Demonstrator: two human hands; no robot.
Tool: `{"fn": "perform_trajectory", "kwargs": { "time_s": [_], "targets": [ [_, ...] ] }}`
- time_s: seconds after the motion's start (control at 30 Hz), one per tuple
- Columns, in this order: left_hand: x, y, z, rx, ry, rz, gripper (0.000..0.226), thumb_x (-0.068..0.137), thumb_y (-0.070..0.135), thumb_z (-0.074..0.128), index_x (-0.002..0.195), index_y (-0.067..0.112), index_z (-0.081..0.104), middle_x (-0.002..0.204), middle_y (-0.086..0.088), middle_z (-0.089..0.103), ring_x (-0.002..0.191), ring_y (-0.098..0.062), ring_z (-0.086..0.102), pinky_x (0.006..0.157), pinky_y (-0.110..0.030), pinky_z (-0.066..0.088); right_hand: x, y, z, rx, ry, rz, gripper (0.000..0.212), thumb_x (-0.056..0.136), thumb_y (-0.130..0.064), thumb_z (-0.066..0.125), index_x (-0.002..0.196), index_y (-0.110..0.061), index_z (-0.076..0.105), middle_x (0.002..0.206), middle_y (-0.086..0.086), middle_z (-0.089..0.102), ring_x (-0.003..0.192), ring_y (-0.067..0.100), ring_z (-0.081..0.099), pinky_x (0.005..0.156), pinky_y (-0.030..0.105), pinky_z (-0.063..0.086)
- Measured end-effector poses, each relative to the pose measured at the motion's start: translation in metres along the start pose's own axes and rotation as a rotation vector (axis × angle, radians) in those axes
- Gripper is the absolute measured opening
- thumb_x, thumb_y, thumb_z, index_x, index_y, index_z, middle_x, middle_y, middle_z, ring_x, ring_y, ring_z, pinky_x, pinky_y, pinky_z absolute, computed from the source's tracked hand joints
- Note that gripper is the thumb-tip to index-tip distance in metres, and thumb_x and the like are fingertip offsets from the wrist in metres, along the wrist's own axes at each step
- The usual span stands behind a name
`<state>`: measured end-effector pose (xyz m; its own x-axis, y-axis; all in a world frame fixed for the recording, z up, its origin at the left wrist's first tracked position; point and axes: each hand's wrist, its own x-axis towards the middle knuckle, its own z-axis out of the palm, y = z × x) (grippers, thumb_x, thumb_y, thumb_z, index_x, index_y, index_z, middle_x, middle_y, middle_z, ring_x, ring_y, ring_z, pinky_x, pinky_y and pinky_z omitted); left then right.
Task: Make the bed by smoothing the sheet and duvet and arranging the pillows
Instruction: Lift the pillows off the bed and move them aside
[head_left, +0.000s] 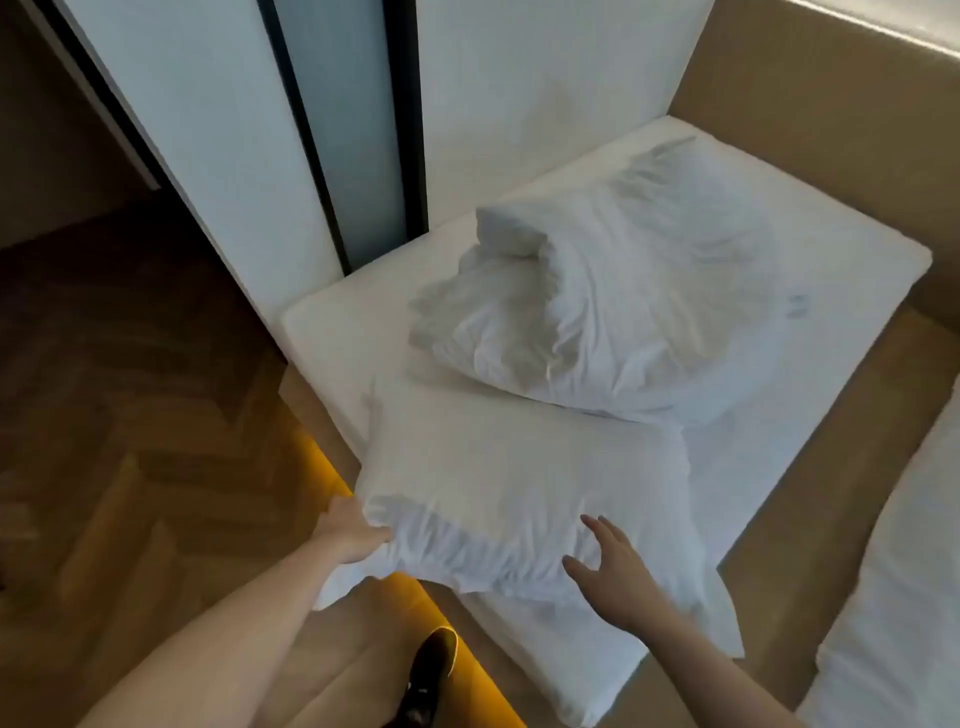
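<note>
A white pillow (514, 488) lies at the near end of a narrow bed with a white sheet (332, 332). My left hand (350, 532) grips the pillow's near left corner, its fingers tucked under the fabric. My right hand (610, 569) rests on the pillow's near right part with its fingers spread and straight. Behind the pillow a crumpled white duvet (597, 306) sits bunched in a heap across the middle of the mattress. The pillow's near edge hangs over the side of the bed.
A tan wooden frame (810, 78) surrounds the bed at the right and back. White wall panels and a dark-framed glass strip (337, 130) stand behind. Herringbone wood floor (130, 415) is at the left. A second white mattress (904, 597) lies at the right. My shoe (431, 670) is near the bed.
</note>
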<state>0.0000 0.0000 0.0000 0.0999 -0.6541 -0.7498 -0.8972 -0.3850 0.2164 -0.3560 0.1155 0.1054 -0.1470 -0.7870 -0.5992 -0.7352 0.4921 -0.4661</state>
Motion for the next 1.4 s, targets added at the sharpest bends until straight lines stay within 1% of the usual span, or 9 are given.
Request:
{"fn": "perform_trajectory", "kwargs": {
  "time_s": [0.3,0.43,0.57,0.77,0.9,1.0,1.1,1.23,1.4],
  "targets": [
    [0.091,0.001,0.032,-0.384,-0.126,-0.188,0.146,0.044,0.075,0.088,0.158,0.014,0.019,0.156,-0.005,0.039,0.141,-0.029,0.041,0.106,-0.040,0.042,0.057,-0.001,0.037,0.050,-0.040,0.151,0.066,0.101,-0.039,0.058,0.159,-0.030,0.028,0.168,-0.006,0.022,0.153,0.016,0.026,0.122,0.037,0.028],
    [0.097,0.000,0.027,-0.279,-0.051,-0.152,0.074,0.081,0.065,0.072,0.127,0.009,0.059,0.116,-0.008,0.067,0.101,-0.027,0.064,0.089,-0.039,0.052,0.050,0.012,0.046,0.102,-0.036,0.203,0.065,0.100,-0.039,0.060,0.157,-0.029,0.031,0.164,-0.006,0.029,0.150,0.016,0.030,0.121,0.036,0.030],
    [0.059,0.019,0.003,-0.377,-0.107,0.068,0.031,0.095,0.045,0.061,0.100,0.014,0.067,0.105,-0.006,0.073,0.093,-0.023,0.069,0.089,-0.046,0.057,0.027,0.022,0.049,0.222,-0.045,0.297,0.065,0.099,-0.038,0.062,0.156,-0.028,0.033,0.160,-0.002,0.036,0.145,0.021,0.039,0.116,0.039,0.037],
    [-0.074,0.076,0.007,-0.690,-0.213,0.287,0.016,0.094,0.028,0.067,0.103,0.017,0.074,0.100,0.004,0.079,0.095,-0.015,0.074,0.095,-0.041,0.056,-0.016,0.035,0.051,0.525,-0.142,0.507,0.073,0.096,-0.065,0.051,0.154,-0.022,0.036,0.140,0.006,0.055,0.120,0.025,0.058,0.102,0.043,0.048],
    [-0.171,0.117,0.058,-0.724,-0.291,0.432,0.025,0.091,0.027,0.068,0.110,0.014,0.077,0.107,0.001,0.078,0.100,-0.015,0.074,0.099,-0.042,0.054,-0.043,0.059,0.031,1.059,-0.289,0.660,0.099,0.075,-0.089,0.050,0.143,-0.019,0.042,0.138,0.013,0.056,0.120,0.041,0.059,0.097,0.055,0.054],
    [-0.236,0.142,0.104,-0.650,-0.300,0.542,0.030,0.087,0.025,0.070,0.115,0.014,0.075,0.109,0.002,0.078,0.104,-0.014,0.072,0.097,-0.040,0.055,-0.063,0.086,0.009,1.323,-0.280,0.588,0.091,0.073,-0.077,0.071,0.126,-0.004,0.056,0.131,0.016,0.059,0.117,0.041,0.062,0.104,0.055,0.051],
    [-0.286,0.164,0.143,-0.583,-0.295,0.677,0.037,0.078,0.020,0.068,0.114,0.014,0.074,0.111,0.001,0.077,0.107,-0.015,0.071,0.097,-0.044,0.055,-0.087,0.113,-0.005,1.324,-0.195,0.567,0.073,0.071,-0.061,0.084,0.122,-0.013,0.064,0.126,0.012,0.064,0.114,0.034,0.065,0.098,0.051,0.056],
    [-0.322,0.183,0.166,-0.526,-0.280,0.756,0.035,0.077,0.019,0.067,0.111,0.014,0.074,0.109,-0.001,0.077,0.106,-0.020,0.071,0.097,-0.051,0.055,-0.106,0.143,-0.028,1.290,-0.023,0.525,0.046,0.081,-0.032,0.080,0.120,-0.014,0.065,0.114,0.007,0.067,0.106,0.027,0.063,0.091,0.049,0.058],
    [-0.346,0.207,0.159,-0.584,-0.261,0.744,0.030,0.079,0.016,0.076,0.109,0.014,0.074,0.102,0.005,0.077,0.090,-0.008,0.073,0.073,-0.027,0.058,-0.116,0.151,-0.064,1.197,0.164,0.355,0.015,0.087,-0.003,0.063,0.102,-0.005,0.060,0.086,0.013,0.055,0.077,0.025,0.050,0.056,0.032,0.042]
  ]
}}
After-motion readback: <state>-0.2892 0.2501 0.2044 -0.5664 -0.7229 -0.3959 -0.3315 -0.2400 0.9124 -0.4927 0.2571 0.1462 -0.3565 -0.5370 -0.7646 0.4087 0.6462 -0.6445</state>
